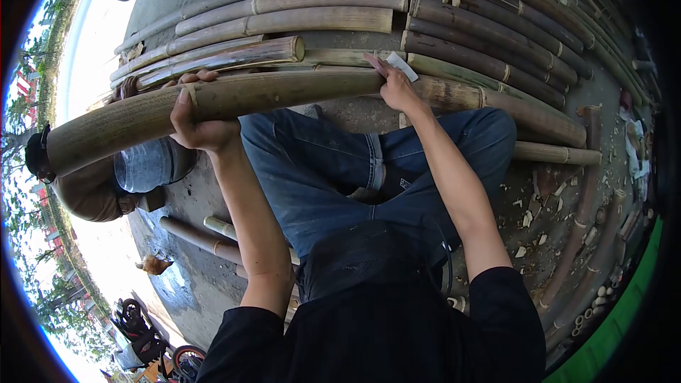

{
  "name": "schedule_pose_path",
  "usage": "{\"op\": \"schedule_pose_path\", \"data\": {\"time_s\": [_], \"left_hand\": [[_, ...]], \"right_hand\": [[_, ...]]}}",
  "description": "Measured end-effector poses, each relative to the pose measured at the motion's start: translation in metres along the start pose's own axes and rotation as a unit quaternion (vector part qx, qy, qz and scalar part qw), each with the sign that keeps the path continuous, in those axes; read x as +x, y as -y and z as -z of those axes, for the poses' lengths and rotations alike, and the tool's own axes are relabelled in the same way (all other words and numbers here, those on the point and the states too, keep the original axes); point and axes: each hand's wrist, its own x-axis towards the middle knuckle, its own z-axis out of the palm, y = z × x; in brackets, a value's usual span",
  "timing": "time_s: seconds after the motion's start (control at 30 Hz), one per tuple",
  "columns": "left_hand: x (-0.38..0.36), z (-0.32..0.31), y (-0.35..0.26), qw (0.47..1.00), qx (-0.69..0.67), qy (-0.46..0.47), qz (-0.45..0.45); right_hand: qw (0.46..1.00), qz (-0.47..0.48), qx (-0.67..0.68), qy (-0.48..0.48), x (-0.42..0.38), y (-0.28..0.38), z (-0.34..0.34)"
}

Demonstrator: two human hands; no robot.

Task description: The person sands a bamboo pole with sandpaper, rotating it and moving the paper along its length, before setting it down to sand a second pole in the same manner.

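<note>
2 hands (206,133) (401,91) hold 1 bamboo pole (284,92) between them.

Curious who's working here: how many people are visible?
2: the camera wearer, seated, and another person at left, partly behind the raised bamboo pole. Others may be hidden.

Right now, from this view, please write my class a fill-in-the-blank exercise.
The person's left hand grips a thick brown pole made of ____.
The right hand is at one ____ of it.
The faded denim trousers are coloured ____.
The short-sleeved shirt is coloured ____.
Missing words: bamboo; end; blue; black.
</note>
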Motion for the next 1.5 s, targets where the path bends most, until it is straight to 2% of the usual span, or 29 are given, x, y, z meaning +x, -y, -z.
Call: {"op": "schedule_pose_path", "data": {"time_s": [0.03, 0.1, 0.13, 0.23, 0.3, 0.37, 0.43, 0.5, 0.53, 0.57, 0.6, 0.63, 0.67, 0.7, 0.77, 0.8, 0.83, 0.9, 0.93, 0.97, 1.0, 1.03, 1.1, 1.17, 1.23, 1.3, 1.4, 1.5], "left_hand": [[0.002, -0.001, 0.001, 1.000, 0.002, 0.001, -0.002], [0.006, -0.009, 0.004, 0.999, 0.043, 0.020, 0.007], [0.005, -0.014, 0.005, 0.997, 0.069, 0.034, -0.021], [0.005, -0.017, 0.006, 0.998, 0.040, 0.039, -0.008], [0.011, -0.009, 0.008, 0.999, 0.030, 0.025, 0.010], [0.011, -0.007, 0.007, 0.999, 0.017, 0.020, 0.030], [0.008, -0.015, 0.006, 1.000, 0.014, 0.008, 0.015], [0.011, -0.004, 0.007, 0.998, -0.039, 0.047, 0.031], [0.010, -0.004, 0.007, 0.996, -0.029, 0.077, 0.019], [0.009, -0.003, 0.005, 0.994, -0.017, 0.107, 0.009], [0.011, 0.000, 0.007, 0.992, -0.021, 0.126, 0.002], [0.013, 0.001, 0.007, 0.992, -0.018, 0.128, 0.000], [0.015, 0.001, 0.008, 0.990, -0.027, 0.135, 0.008], [0.016, 0.000, 0.010, 0.989, -0.041, 0.144, 0.016], [0.024, 0.011, 0.014, 0.983, -0.058, 0.172, 0.016], [0.025, 0.013, 0.015, 0.974, -0.089, 0.209, 0.027], [0.025, 0.015, 0.015, 0.962, -0.118, 0.245, 0.038], [0.015, 0.006, 0.011, 0.954, -0.125, 0.268, 0.037], [0.005, -0.005, 0.007, 0.981, -0.049, 0.186, 0.007], [-0.005, -0.017, 0.002, 0.994, 0.027, 0.103, -0.023], [-0.012, -0.028, -0.007, 0.987, 0.139, 0.045, -0.074], [-0.016, -0.040, -0.015, 0.986, 0.141, 0.049, -0.071], [-0.020, -0.061, -0.030, 0.966, 0.186, -0.098, -0.151], [-0.018, -0.061, -0.037, 0.972, 0.173, -0.100, -0.125], [-0.016, -0.059, -0.037, 0.952, 0.226, -0.088, -0.185], [-0.016, -0.063, -0.040, 0.953, 0.222, -0.079, -0.190], [-0.021, -0.066, -0.039, 0.961, 0.216, -0.070, -0.161], [-0.024, -0.064, -0.038, 0.952, 0.231, -0.077, -0.187]], "right_hand": [[1.000, 0.002, 0.002, 0.000, 0.008, 0.006, 0.007], [0.989, -0.106, -0.010, 0.098, 0.018, 0.018, 0.016], [0.995, -0.093, 0.005, 0.042, 0.015, -0.002, -0.001], [0.995, -0.094, 0.022, -0.021, -0.022, 0.012, -0.003], [0.997, -0.079, 0.005, -0.021, -0.056, 0.019, -0.012], [0.995, -0.001, -0.003, -0.095, -0.073, 0.013, -0.027], [0.993, -0.009, -0.011, -0.120, -0.059, 0.002, -0.031], [0.993, -0.018, 0.000, -0.119, -0.032, -0.001, -0.022], [0.998, -0.002, 0.015, -0.066, -0.013, -0.004, -0.012], [0.998, 0.002, 0.017, -0.068, 0.004, 0.004, 0.002], [0.995, -0.077, 0.007, 0.061, 0.017, 0.019, 0.020], [0.970, -0.154, -0.003, 0.189, 0.029, 0.026, 0.029], [0.962, -0.091, -0.029, 0.255, 0.038, 0.024, 0.034], [0.963, -0.090, -0.030, 0.252, 0.037, 0.023, 0.032], [0.959, -0.033, -0.045, 0.277, 0.028, 0.023, 0.030], [0.970, -0.069, 0.030, 0.230, 0.017, 0.022, 0.025], [0.971, -0.069, 0.027, 0.228, 0.005, 0.018, 0.014], [0.999, 0.044, -0.015, -0.006, -0.018, 0.001, -0.017], [0.992, 0.014, -0.118, -0.042, -0.028, 0.008, -0.026], [0.992, 0.015, -0.117, -0.045, -0.029, 0.006, -0.035], [0.986, 0.034, -0.130, -0.098, -0.031, 0.003, -0.046], [0.977, 0.050, -0.143, -0.149, -0.034, -0.002, -0.056], [0.981, 0.025, -0.110, -0.159, -0.036, 0.006, -0.053], [0.983, 0.038, -0.072, -0.164, -0.031, 0.010, -0.046], [0.982, 0.037, -0.077, -0.166, -0.031, 0.012, -0.047], [0.981, 0.031, -0.078, -0.172, -0.030, 0.014, -0.052], [0.978, -0.002, -0.119, -0.173, -0.035, 0.017, -0.055], [0.973, 0.000, -0.145, -0.177, -0.035, 0.020, -0.051]]}}
